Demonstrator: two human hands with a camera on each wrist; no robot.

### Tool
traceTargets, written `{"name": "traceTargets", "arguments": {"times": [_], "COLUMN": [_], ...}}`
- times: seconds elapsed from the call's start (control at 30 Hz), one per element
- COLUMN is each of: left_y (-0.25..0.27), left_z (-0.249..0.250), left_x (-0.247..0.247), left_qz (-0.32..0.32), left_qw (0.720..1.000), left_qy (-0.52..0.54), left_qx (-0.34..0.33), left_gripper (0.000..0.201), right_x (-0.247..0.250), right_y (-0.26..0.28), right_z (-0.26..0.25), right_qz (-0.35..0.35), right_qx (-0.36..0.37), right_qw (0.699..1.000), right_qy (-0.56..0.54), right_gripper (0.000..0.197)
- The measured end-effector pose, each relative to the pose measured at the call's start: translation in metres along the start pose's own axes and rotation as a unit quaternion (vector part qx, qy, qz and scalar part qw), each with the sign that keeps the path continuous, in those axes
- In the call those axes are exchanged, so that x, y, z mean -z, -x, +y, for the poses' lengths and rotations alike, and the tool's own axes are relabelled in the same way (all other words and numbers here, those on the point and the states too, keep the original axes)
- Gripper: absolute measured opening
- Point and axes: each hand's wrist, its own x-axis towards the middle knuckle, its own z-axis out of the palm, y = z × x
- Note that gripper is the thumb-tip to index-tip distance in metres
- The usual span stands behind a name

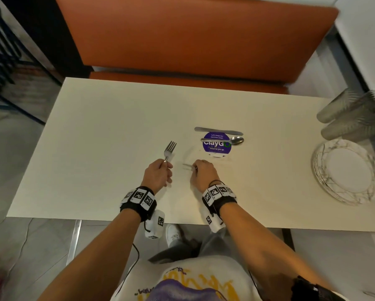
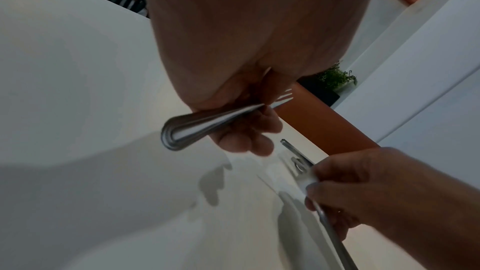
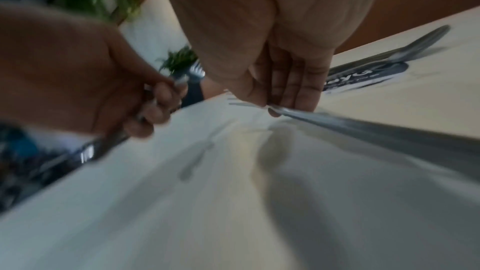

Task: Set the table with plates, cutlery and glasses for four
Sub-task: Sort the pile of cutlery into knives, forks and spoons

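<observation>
My left hand [image 1: 163, 167] grips a steel fork [image 1: 170, 149] by its handle, tines pointing away over the cream table [image 1: 95, 131]. In the left wrist view the fork handle [image 2: 197, 128] sticks out below the curled fingers. My right hand [image 1: 195, 168] pinches a second fork [image 1: 187, 166], blurred, low over the table with its tines pointing left. Its tines [image 3: 241, 103] and handle [image 3: 363, 128] show in the right wrist view. A knife [image 1: 218, 131] and a spoon [image 1: 223, 140] lie side by side beyond my right hand.
A round purple sticker [image 1: 217, 146] sits under the spoon. At the table's right end stand a stack of marbled plates [image 1: 347, 172] and several nested glasses [image 1: 351, 114]. An orange bench [image 1: 193, 40] runs along the far side.
</observation>
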Motion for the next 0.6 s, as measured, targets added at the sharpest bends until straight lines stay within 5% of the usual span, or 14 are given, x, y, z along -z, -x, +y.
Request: {"name": "traceTargets", "arguments": {"times": [0.13,0.37,0.5,0.6], "left_y": [-0.007,0.009,0.014,0.013], "left_z": [0.010,0.051,0.063,0.065], "left_x": [-0.013,-0.045,-0.056,-0.060], "left_qz": [-0.031,-0.131,-0.144,-0.139], "left_qw": [0.998,0.984,0.982,0.982], "left_qy": [0.062,0.120,0.118,0.126], "left_qx": [-0.004,0.020,0.018,0.023], "left_gripper": [0.030,0.031,0.033,0.035], "right_x": [0.038,0.074,0.075,0.076], "right_y": [-0.001,-0.005,-0.007,-0.008], "right_z": [-0.008,-0.023,-0.012,-0.002], "right_qz": [0.102,0.107,0.130,0.149], "right_qx": [-0.051,-0.122,-0.156,-0.151], "right_qw": [0.980,0.875,0.875,0.911], "right_qy": [-0.163,-0.455,-0.439,-0.352], "right_gripper": [0.012,0.019,0.025,0.029]}}
